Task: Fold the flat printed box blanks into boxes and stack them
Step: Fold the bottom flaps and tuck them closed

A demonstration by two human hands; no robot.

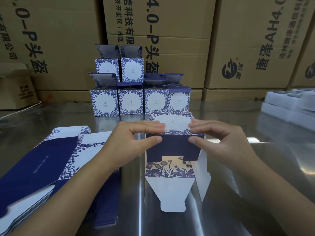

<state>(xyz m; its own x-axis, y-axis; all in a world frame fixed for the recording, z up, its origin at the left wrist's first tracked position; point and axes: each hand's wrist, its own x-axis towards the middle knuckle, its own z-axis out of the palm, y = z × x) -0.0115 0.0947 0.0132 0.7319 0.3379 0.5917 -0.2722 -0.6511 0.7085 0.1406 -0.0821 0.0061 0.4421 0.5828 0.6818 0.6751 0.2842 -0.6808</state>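
Half-folded box (172, 147) lies on its side mid-table, open end w/ white tuck flap (170, 193) toward the person, a side flap (203, 176) loose at its right. Left hand (136, 138) & right hand (216, 138) each pinch the box's near top edge: thumbs on the dark-blue panel, fingers flat on the printed face.

Left of the box: pile of flat blanks (42, 159). Beyond the box: finished boxes (136, 101), 4 in a row, 2 on top, lids open. Far right of it: white foam trays (289, 103). Behind all: brown cartons (170, 31).

Risks, prob.: uneven thumb pressure creases the panel off its score line; loose side flap gets trapped outside when the tuck flap closes; box skids on the shiny steel table (238, 184) into the stack.
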